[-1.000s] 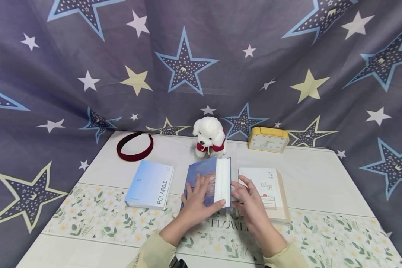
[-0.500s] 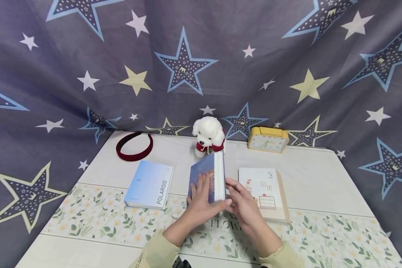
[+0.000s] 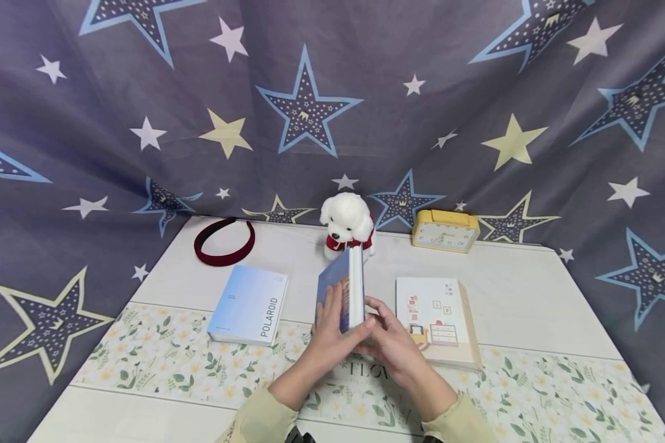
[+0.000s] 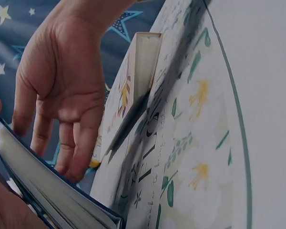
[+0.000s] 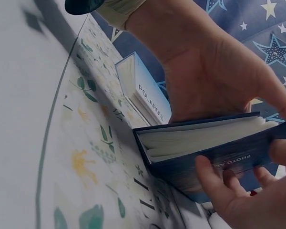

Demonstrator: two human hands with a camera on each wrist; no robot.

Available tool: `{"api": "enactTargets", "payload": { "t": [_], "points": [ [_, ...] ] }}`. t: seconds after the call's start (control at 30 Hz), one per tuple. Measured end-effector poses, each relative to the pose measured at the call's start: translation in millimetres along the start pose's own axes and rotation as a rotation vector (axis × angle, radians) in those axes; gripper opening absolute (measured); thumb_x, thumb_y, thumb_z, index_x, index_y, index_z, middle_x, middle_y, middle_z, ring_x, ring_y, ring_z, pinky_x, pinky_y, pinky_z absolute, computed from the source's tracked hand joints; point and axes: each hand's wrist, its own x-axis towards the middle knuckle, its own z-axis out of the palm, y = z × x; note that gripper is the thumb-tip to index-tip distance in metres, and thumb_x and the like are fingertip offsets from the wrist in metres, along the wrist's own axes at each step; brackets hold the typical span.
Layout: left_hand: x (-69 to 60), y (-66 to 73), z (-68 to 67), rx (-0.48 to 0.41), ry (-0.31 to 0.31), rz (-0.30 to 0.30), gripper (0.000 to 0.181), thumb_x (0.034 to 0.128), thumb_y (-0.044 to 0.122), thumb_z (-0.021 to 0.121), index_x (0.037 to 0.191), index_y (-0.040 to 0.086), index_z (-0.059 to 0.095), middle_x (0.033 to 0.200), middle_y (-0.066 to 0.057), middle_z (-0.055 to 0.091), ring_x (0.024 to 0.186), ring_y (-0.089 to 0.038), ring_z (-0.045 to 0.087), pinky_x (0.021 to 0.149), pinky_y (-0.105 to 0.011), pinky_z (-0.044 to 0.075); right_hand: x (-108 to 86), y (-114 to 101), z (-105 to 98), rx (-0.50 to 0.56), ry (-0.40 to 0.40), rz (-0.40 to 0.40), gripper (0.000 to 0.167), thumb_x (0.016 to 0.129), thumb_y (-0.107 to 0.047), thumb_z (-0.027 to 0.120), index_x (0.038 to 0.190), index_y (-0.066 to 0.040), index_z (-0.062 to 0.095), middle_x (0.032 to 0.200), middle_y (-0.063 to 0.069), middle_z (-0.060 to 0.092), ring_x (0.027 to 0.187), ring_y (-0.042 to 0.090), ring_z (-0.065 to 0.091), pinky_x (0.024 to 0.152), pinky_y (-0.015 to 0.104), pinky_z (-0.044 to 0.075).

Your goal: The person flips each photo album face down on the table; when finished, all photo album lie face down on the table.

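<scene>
Straight behind the blue hardcover photo album (image 3: 332, 283), the white plush dog in a red top (image 3: 346, 221) blocks the way. An open lane separates the album from the pale-blue rectangular POLAROID book (image 3: 244, 301); the right hand (image 3: 394, 347) fills the near part of the gap toward the thick white illustrated book (image 3: 429, 307).

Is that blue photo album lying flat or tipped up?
Tipped up: in the head view, the blue photo album stands steeply, white page edges showing, between the left hand and the right hand.
</scene>
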Motion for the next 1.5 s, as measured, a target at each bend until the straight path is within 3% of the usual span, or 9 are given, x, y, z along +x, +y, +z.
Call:
{"api": "enactTargets", "payload": {
  "t": [0.2,0.4,0.67,0.93,1.2,1.5],
  "points": [
    [0.6,-1.2,-4.0,-0.234,-0.013,0.06,0.087,0.0906,0.036,0.063,0.158,0.018,0.012,0.163,-0.014,0.002,0.148,-0.036,0.0,0.112,-0.065,0.004,-0.6,1,1,-0.046,-0.069,0.003,0.058,0.098,-0.024,0.061,0.148,-0.014,0.035,0.129,0.018,0.051,0.11,0.025,0.059,0.095,0.05,0.049],
    [-0.4,-2.8,-11.2,-0.512,-0.073,0.018,0.079,0.0944,0.026,0.054,0.158,0.03,0.007,0.163,-0.006,0.004,0.148,-0.029,0.005,0.115,-0.059,0.004,-1.3,1,2,-0.118,-0.122,0.008,0.064,0.096,-0.024,0.062,0.152,-0.021,0.031,0.147,0.023,0.036,0.129,0.036,0.045,0.099,0.054,0.044],
    [-0.3,-8.7,-16.7,-0.764,-0.103,0.084,0.079,0.0919,0.017,0.044,0.159,0.022,0.002,0.163,-0.007,-0.002,0.148,-0.032,0.003,0.115,-0.055,0.006,-1.0,8,1,-0.193,-0.139,-0.032,0.077,0.089,-0.011,0.069,0.155,-0.019,0.028,0.155,0.022,0.023,0.124,0.04,0.044,0.09,0.041,0.05],
    [-0.4,-17.0,-21.4,-0.87,-0.112,0.102,0.078,0.0885,0.012,0.037,0.159,0.024,0.005,0.164,-0.005,0.002,0.147,-0.033,0.008,0.115,-0.055,0.008,-0.6,11,-3,-0.155,-0.175,-0.044,0.071,0.096,-0.014,0.061,0.156,-0.016,0.023,0.156,0.027,0.014,0.13,0.049,0.038,0.088,0.053,0.051],
    [-1.0,-21.0,-26.9,-0.955,-0.122,0.067,0.079,0.0878,0.008,0.032,0.158,0.028,0.003,0.163,-0.007,0.009,0.145,-0.038,0.016,0.11,-0.059,0.021,-0.8,11,-7,-0.082,-0.102,-0.017,0.079,0.1,-0.007,0.051,0.158,-0.026,0.001,0.157,0.03,0.011,0.132,0.045,0.037,0.088,0.052,0.052],
    [-1.3,-24.9,-31.2,-1.012,-0.12,0.018,0.074,0.0912,0.009,0.025,0.158,0.032,0.004,0.163,-0.009,0.01,0.144,-0.04,0.017,0.107,-0.065,0.022,0.5,11,-11,-0.069,-0.054,-0.013,0.083,0.097,-0.005,0.056,0.158,-0.022,0.003,0.159,0.025,0.012,0.133,0.044,0.037,0.089,0.049,0.052]
  ]
}}
